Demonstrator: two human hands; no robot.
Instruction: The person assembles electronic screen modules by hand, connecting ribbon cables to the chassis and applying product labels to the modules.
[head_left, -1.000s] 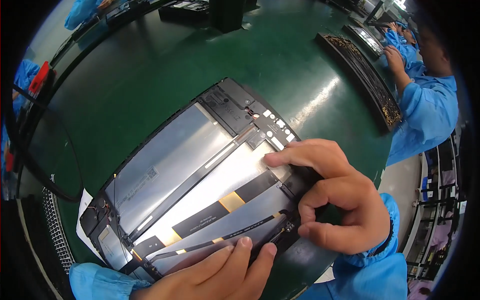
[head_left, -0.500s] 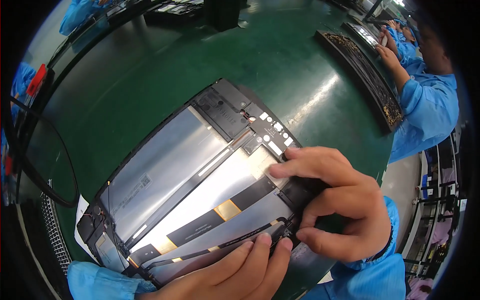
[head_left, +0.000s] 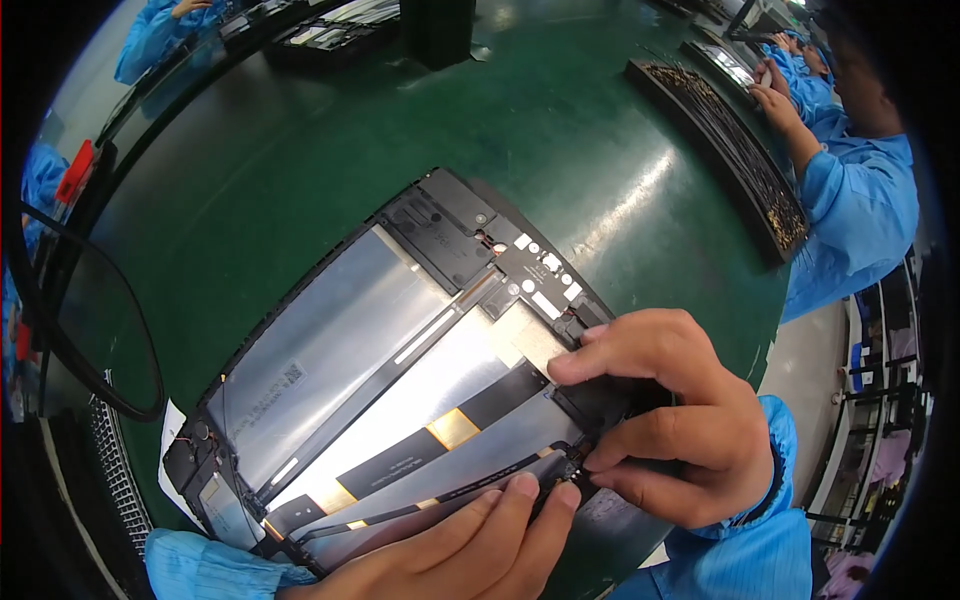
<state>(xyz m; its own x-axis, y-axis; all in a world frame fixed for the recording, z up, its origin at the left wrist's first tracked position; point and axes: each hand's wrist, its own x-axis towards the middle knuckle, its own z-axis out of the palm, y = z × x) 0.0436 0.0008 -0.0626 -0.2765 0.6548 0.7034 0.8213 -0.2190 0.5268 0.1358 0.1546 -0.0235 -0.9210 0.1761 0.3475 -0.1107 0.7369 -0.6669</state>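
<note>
Green mat [head_left: 300, 180] carries an opened tablet [head_left: 400, 370]; both hands, left [head_left: 470, 550] and right [head_left: 670, 420], pinch its black cable [head_left: 440, 505].

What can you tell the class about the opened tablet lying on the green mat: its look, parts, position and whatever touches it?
The opened tablet lies flat and slantwise on the green mat, back cover off. Large silvery foil-like panels fill its dark frame, crossed by thin black strips with small gold patches; black boards with white dots sit at its far end. The right hand grips its near right edge, and the left hand presses fingertips onto a black strip there.
</note>
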